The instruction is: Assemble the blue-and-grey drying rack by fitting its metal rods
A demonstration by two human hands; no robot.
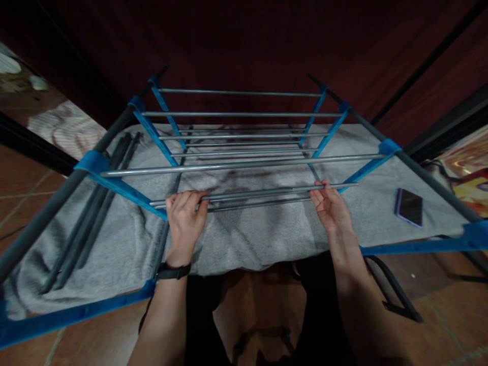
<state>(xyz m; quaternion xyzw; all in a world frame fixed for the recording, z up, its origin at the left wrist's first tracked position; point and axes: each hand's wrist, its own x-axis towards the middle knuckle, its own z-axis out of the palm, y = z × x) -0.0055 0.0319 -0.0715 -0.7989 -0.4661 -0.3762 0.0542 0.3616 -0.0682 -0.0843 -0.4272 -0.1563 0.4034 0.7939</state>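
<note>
My left hand [186, 213], with a black band on its wrist, is closed round the left part of a thin grey metal rod [263, 193]. My right hand [331, 206] pinches the same rod near its right end, thumb and fingers around it. The rod lies level across the front of a rack made of grey tubes and blue plastic brackets. Its ends come close to the lower ends of the left bracket [125, 192] and the right bracket [366, 170]. Just above it, another crossbar [244, 165] spans the two brackets. Whether the rod sits in the brackets is hidden by my hands.
Several loose dark grey tubes [91, 208] lie on the grey cloth [251, 239] at left. A phone [409, 207] rests on the cloth at right. Thick side tubes [46, 218] slope along both sides. A dark red surface [236, 40] stands behind the rack.
</note>
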